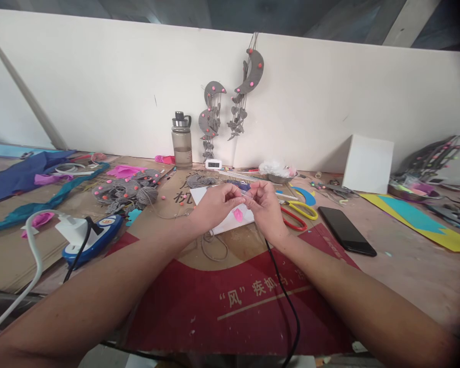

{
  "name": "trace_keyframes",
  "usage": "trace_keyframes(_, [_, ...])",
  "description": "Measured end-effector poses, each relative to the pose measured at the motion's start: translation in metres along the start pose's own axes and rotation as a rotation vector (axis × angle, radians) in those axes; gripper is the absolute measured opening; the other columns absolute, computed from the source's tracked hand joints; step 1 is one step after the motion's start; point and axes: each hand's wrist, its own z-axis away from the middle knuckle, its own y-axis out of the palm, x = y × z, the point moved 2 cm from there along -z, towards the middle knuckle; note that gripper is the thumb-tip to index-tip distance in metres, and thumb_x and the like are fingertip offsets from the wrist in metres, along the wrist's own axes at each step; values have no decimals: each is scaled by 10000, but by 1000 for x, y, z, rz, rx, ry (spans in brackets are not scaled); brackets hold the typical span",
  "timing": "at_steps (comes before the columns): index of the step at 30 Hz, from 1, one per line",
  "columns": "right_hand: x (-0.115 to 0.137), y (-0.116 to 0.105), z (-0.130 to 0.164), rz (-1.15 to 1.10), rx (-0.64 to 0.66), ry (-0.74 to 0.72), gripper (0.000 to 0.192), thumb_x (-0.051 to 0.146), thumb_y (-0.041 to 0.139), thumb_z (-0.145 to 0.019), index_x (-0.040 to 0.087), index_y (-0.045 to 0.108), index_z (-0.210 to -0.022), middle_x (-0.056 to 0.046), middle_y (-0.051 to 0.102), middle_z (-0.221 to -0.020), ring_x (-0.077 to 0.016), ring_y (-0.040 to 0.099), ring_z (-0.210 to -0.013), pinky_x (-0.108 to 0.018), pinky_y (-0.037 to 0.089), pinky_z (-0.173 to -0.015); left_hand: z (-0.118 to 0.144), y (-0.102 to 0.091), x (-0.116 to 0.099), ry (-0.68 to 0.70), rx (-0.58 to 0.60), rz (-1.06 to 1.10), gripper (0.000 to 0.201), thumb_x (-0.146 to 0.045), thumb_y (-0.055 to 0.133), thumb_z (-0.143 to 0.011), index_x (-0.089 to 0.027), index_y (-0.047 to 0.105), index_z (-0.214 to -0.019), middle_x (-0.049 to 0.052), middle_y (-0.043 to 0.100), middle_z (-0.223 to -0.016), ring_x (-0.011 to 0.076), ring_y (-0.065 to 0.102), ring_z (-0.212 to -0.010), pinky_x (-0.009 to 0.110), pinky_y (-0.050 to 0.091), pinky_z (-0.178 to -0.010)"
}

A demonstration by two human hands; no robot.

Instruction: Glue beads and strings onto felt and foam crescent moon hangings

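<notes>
My left hand [219, 205] and my right hand [266, 210] meet over the middle of the table, fingertips pinched close together. Between them is something small and pale that I cannot make out. Just below the fingers, a bright pink scrap [238, 214] shows against a white sheet of paper [226, 225]. Grey cord [214, 248] lies in loops on the cardboard under my hands. To the right of my right hand rest scissors [301, 210] with red and yellow handles.
A black phone [347, 231] lies at right. A water bottle [182, 143] stands at the back, near hanging grey moon ornaments [251, 71]. At left are a blue power strip [94, 240] and a grey felt piece with pink dots [118, 191]. A black cable [287, 291] crosses the red cardboard [184, 306].
</notes>
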Motion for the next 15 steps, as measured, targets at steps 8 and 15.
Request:
trace_keyframes(8, [1,13,6,-341,-44,193,422,316,792,-669,243,459,-917,92,508,-624,-97,479,-563,-253,408,-589,7,1,-10,133,-106,-52,180,-257,524,-886,-192,510,-719,-13,592,-704,133,505,-674,273,371,-662])
trace_keyframes(15, [6,11,-1,-505,-68,274,382,382,810,-660,216,502,-814,70,501,-617,-75,444,-534,-234,406,-532,10,1,-13,156,-150,18,244,-323,486,-923,-194,530,-720,-6,592,-700,134,517,-687,274,399,-696])
